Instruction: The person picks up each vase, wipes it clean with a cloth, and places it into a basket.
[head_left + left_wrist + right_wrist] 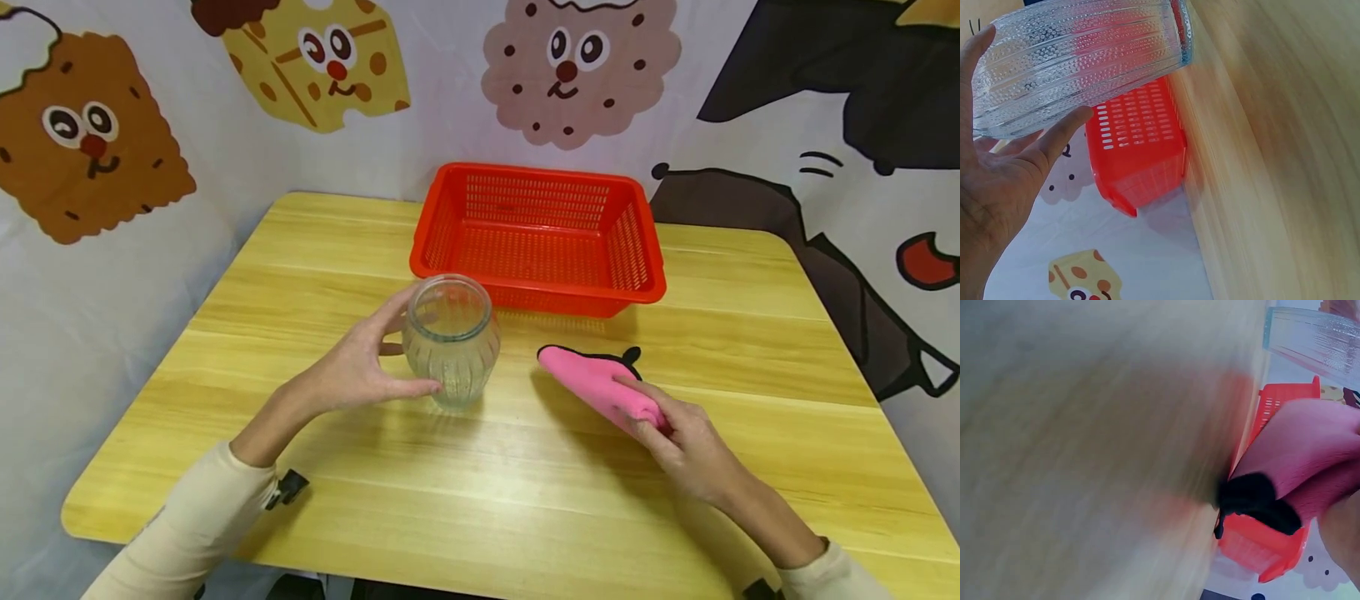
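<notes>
A clear ribbed glass jar (452,362) stands upright in the middle of the table, its open mouth facing up. My left hand (360,358) holds it from the left side, thumb in front and fingers around the back. In the left wrist view the glass jar (1079,69) shows a dimpled surface. To the right, my right hand (693,446) grips a folded pink cloth (588,383) with black edging and a small black tab, thumb on the near side. The pink cloth (1316,440) partly hides the basket in the right wrist view.
Behind the jar is a red plastic basket (540,296) with slotted sides, near the table's back edge. The wood-grain table (480,517) has rounded corners. A white backdrop (442,100) with cartoon figures hangs behind and to the left.
</notes>
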Demonstrator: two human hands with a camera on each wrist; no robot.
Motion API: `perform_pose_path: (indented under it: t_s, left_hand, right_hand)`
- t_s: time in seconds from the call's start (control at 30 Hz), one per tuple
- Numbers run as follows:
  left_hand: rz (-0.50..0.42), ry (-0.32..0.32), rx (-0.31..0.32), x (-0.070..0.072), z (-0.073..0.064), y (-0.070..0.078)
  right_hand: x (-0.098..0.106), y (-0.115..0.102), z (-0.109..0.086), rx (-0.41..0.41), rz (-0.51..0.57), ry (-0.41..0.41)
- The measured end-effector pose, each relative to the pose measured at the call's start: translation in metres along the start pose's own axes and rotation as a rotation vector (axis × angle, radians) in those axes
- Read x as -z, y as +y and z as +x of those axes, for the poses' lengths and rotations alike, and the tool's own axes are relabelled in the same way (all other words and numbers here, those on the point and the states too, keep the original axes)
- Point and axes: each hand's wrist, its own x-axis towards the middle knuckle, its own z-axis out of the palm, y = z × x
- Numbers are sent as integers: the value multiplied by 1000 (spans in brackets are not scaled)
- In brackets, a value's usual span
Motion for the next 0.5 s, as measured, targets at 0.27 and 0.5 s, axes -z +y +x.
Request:
perform_pose_path:
  t_s: [0.27,0.5]
  left_hand:
    - [-19,-9,-7,0,0,-2]
    - [-9,3,-20,-4,3,-1]
  right_hand:
    - [-5,0,8,119,-1,350]
    - [-3,-13,19,122,10,453]
